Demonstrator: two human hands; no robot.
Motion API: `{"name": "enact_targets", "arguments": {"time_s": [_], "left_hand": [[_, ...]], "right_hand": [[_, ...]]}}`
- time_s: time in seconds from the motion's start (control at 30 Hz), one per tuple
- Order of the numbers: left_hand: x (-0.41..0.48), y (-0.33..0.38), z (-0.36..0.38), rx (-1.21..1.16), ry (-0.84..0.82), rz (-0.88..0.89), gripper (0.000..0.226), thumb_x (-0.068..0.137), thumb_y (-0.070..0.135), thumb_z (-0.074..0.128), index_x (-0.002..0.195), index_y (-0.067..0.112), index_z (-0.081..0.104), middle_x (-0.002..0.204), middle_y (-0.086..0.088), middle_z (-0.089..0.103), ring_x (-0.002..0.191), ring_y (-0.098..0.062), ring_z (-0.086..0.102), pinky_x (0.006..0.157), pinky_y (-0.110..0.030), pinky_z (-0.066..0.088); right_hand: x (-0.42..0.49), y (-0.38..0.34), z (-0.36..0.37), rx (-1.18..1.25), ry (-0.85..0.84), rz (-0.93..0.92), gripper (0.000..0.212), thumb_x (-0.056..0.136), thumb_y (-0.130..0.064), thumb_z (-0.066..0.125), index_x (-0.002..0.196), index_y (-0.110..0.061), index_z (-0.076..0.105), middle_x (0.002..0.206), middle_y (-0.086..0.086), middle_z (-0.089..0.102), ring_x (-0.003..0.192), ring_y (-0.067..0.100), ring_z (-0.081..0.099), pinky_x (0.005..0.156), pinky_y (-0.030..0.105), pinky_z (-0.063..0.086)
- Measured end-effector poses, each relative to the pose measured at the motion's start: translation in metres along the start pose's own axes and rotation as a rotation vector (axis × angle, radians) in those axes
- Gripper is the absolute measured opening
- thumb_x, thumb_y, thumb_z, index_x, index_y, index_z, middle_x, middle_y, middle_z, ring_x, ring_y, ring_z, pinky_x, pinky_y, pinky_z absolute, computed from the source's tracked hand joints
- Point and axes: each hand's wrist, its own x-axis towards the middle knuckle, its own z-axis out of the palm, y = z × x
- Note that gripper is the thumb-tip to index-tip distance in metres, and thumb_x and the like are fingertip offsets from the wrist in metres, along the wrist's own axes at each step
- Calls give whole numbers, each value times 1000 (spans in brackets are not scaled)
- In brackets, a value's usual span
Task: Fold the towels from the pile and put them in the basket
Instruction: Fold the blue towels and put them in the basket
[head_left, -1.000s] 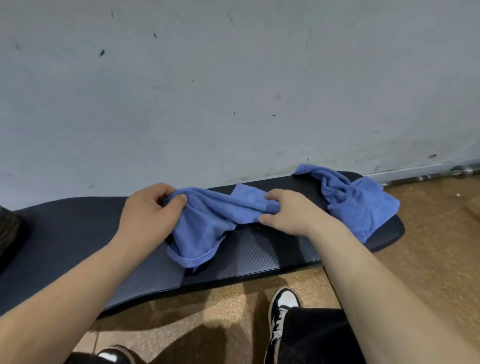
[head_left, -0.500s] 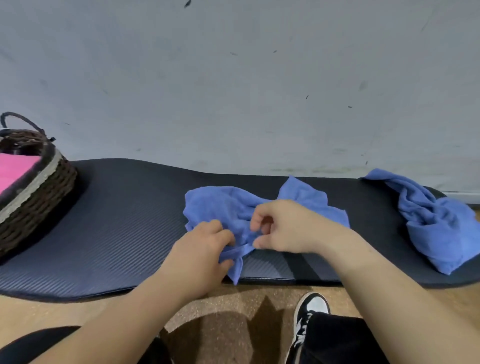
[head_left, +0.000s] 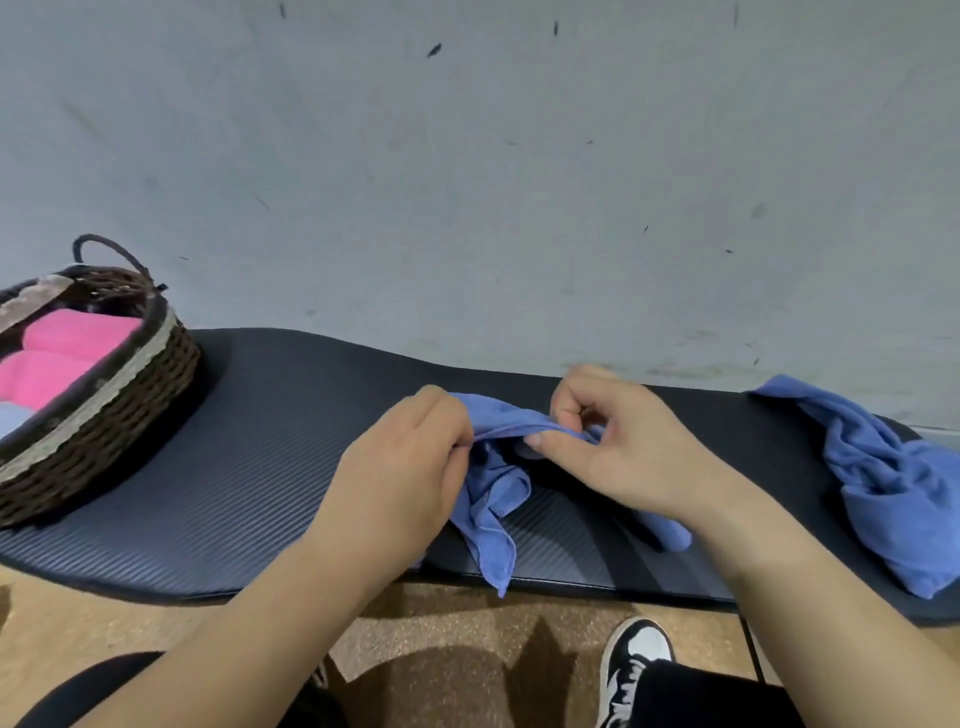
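Head view: the blue towel (head_left: 493, 499) is bunched between both hands over the middle of the dark ribbed mat (head_left: 260, 441). A short stretch of its upper edge is pulled taut from one pinch to the other. That stretch runs left to right, roughly along the mat's length. Below the grip the cloth falls in loose folds toward the person, so its longer run points at the mat's near edge, and one corner tips just over that edge. Another fold lies under the right wrist.

The left hand (head_left: 410, 467) has its back to the camera and its knuckles up. Its fingers are curled and it pinches the towel's edge at the fingertips. The right hand (head_left: 613, 447) faces it (the two pinches sit close together, not touching). Its thumb is stretched along the edge, with the curled fingers closing on the cloth from above. Both forearms reach in from the near side and converge on the towel.

Well to the left of the grip, a dark woven basket (head_left: 119, 395) stands on the mat with pink towels (head_left: 67, 338) rolled inside. Well to the right, a second blue towel (head_left: 893, 488) lies crumpled on the mat's end. Beyond the grip is a grey scuffed wall (head_left: 467, 182). Nearer than it are a tan floor (head_left: 441, 623) and a black-and-white shoe (head_left: 634, 660).
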Motion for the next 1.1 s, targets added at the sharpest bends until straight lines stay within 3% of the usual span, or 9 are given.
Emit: {"name": "enact_targets", "arguments": {"time_s": [0.13,0.23,0.3,0.4,0.53,0.67,0.87,0.93,1.1], "left_hand": [[6,2,-17,-96,1,-116,33,77,-6,60,88,23,49,99,10,53,83,-16,54,67,-39,50],[16,9,-43,-153,70,-239,33,84,-4,58,94,28,55,97,12,61,86,-7,58,69,-26,48],[25,15,-64,-98,74,-277,28,88,3,58,96,30,58,87,12,65,80,-5,60,66,-28,48],[37,25,-94,-44,75,-261,28,91,6,54,103,29,64,85,9,70,78,-15,64,70,-34,52],[39,29,-127,-72,124,-290,30,92,4,53,104,25,71,91,5,74,87,-19,67,78,-35,54],[35,26,-155,-85,190,-344,29,94,4,54,102,23,75,96,6,74,95,-18,66,82,-30,46],[17,24,-177,-70,182,-386,14,99,14,61,94,18,74,87,-2,73,88,-25,66,75,-33,42],[10,22,-182,-63,168,-382,15,98,11,62,94,18,75,86,-4,74,87,-26,66,74,-32,41],[6,7,-193,-110,91,-440,19,98,13,60,98,23,76,90,3,75,89,-22,68,79,-35,47]], "right_hand": [[-9,-19,-15,4,113,-12,29,87,-14,71,69,-17,48,72,-8,51,61,13,49,57,22,39],[-17,-30,-40,119,231,92,29,92,-19,69,76,-12,47,58,-11,45,53,8,39,51,20,35],[-22,-37,-50,272,346,144,31,96,-22,68,79,-10,45,58,-3,44,52,13,36,48,24,32],[-32,-45,-59,527,482,233,33,96,-30,71,82,-14,45,67,10,45,64,21,37,58,37,30],[-43,-52,-78,562,551,319,28,91,-34,77,78,-21,57,72,13,55,70,22,52,66,39,42],[-47,-64,-111,331,503,310,39,95,-33,72,73,-2,61,66,3,50,65,16,45,62,29,38],[-55,-83,-128,117,581,275,27,104,-24,54,80,-15,63,60,-6,45,47,4,38,47,17,32],[-62,-86,-132,-12,613,248,26,104,-27,54,82,-16,63,62,-6,52,52,6,45,48,14,35],[-69,-88,-149,-558,554,360,23,94,-36,54,81,-19,63,72,-5,61,77,30,59,67,34,43]]}}
